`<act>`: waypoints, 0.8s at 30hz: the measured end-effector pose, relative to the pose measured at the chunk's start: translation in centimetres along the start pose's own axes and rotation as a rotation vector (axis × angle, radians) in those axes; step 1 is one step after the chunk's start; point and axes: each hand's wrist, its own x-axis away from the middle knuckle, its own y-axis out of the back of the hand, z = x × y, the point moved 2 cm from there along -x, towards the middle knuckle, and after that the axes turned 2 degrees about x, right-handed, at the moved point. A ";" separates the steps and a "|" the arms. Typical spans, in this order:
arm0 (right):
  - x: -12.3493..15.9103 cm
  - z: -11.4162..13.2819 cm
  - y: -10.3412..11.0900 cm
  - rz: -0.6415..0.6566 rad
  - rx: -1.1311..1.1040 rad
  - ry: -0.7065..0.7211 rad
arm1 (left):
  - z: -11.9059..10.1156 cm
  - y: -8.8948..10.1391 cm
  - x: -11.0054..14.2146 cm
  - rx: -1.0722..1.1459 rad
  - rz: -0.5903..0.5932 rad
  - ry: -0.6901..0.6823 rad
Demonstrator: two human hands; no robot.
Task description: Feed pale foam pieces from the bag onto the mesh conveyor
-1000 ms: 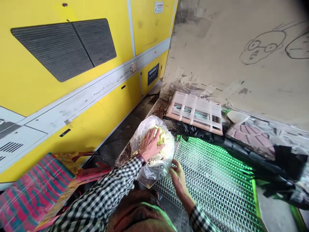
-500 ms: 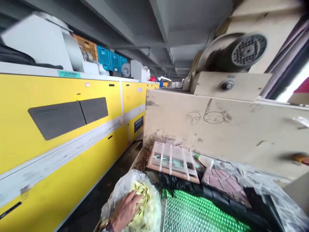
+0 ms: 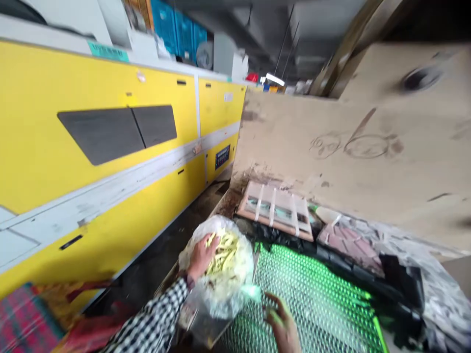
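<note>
A clear plastic bag (image 3: pixel 221 282) full of pale yellow slivers (image 3: pixel 226 252) sits at the left edge of a green-lit metal mesh surface (image 3: pixel 316 299). My left hand (image 3: pixel 201 255) lies on the bag's left side with its fingers curled over the top. My right hand (image 3: pixel 281 318) hovers low over the mesh just right of the bag, fingers apart and holding nothing. It is blurred by motion. A checked sleeve covers my left forearm.
A long yellow machine cabinet (image 3: pixel 110 147) runs along the left. A beige panel (image 3: pixel 349 152) with face doodles stands behind the mesh. A flat strapped bundle (image 3: pixel 275 211), a reddish tile (image 3: pixel 348 245) and black plastic sheeting (image 3: pixel 397 284) lie at its base. Striped cloth (image 3: pixel 22 318) lies lower left.
The view swung up toward the ceiling and has dropped partway back down. My left hand has stayed on the bag. My right hand has come off the bag and moved onto the mesh.
</note>
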 end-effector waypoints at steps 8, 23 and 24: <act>1.7 -2.4 -0.9 -0.065 -0.044 -0.240 | 1.4 1.7 -1.6 0.656 0.335 0.643; 5.5 2.8 -3.0 -0.447 0.258 -0.052 | 1.1 0.2 -1.9 0.698 0.390 0.477; 5.7 3.9 -3.1 -0.486 0.339 0.039 | 0.8 0.2 -1.8 0.695 0.407 0.475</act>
